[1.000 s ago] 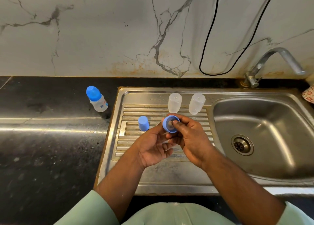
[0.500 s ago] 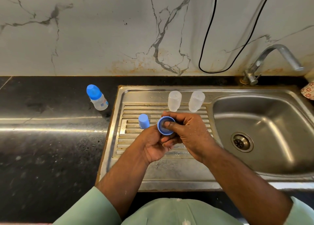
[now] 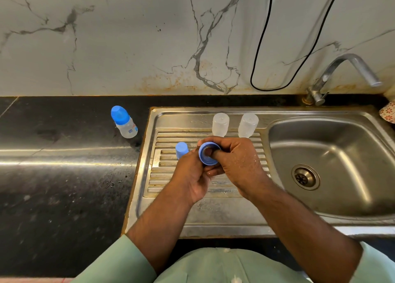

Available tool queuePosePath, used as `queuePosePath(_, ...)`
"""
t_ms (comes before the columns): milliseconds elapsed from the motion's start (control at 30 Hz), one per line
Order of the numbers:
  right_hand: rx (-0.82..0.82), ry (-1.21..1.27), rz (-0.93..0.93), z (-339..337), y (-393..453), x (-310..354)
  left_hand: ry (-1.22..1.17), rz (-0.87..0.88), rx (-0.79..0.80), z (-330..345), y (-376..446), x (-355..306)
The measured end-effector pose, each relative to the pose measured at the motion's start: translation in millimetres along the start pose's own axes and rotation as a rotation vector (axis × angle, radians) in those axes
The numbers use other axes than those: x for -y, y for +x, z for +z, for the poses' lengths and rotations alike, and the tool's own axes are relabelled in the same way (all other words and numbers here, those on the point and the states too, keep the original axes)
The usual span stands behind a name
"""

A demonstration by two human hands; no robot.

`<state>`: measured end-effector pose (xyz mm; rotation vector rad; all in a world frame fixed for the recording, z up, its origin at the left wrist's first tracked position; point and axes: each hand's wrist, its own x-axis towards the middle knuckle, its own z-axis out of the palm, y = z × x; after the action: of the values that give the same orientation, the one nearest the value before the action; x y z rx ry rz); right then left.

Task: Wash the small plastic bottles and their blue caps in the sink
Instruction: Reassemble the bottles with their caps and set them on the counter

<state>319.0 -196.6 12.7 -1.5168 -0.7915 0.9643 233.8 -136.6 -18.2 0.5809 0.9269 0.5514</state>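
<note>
Two hands meet over the ribbed draining board of a steel sink [image 3: 213, 216], both clamped on one blue cap [image 3: 208, 154]. The left hand [image 3: 192, 178] cradles the cap from below and behind, open mouth facing up toward the camera, while the right hand [image 3: 237, 167] curls around its far side with a finger pushed into the hollow. The cap looks light, stiff and, being wet, probably slippery; its outer wall seems the surest place to hold.

A second blue cap [image 3: 181, 150] stands on the draining board just left of the hands. Behind them, two clear uncapped bottles [image 3: 220, 124] stand side by side, apparently upside down and holding nothing. A third bottle [image 3: 125, 122], cap on, stands on the dark worktop [image 3: 64, 186] left of the sink. The basin holds no standing water, and the tap [image 3: 342, 75] is not running.
</note>
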Motion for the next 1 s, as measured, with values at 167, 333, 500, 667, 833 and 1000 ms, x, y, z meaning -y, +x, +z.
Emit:
queuePosePath(167, 0.012, -0.164, -0.006, -3.8, 4.5, -4.7, -0.061, -0.122, 0.03, -6.4, 1.5, -5.4)
queuePosePath(333, -0.102, -0.174, -0.013, -7.0, 6.5, -5.3, 0.072, -0.044, 0.088, -3.0, 7.7, 2.2)
queuePosePath(500, -0.129, -0.063, 0.07, -18.2, 5.6, -7.8, 0.353, 0.077, -0.027, 4.9, 16.5, 9.5)
queuePosePath(667, -0.161, 0.158, 0.214, -39.3, 16.2, -21.2, 0.558, 0.079, -0.121, 22.8, 52.9, -1.5)
queuePosePath(833, -0.149, 0.592, 0.424, -56.7, 36.0, -34.0, 1.361, 0.486, -0.165, 43.9, 135.1, -27.3)
queuePosePath(1000, -0.146, 0.38, 0.302, -70.0, 46.7, -34.1, 1.706, 0.373, -0.06, 57.8, 181.1, -29.3)
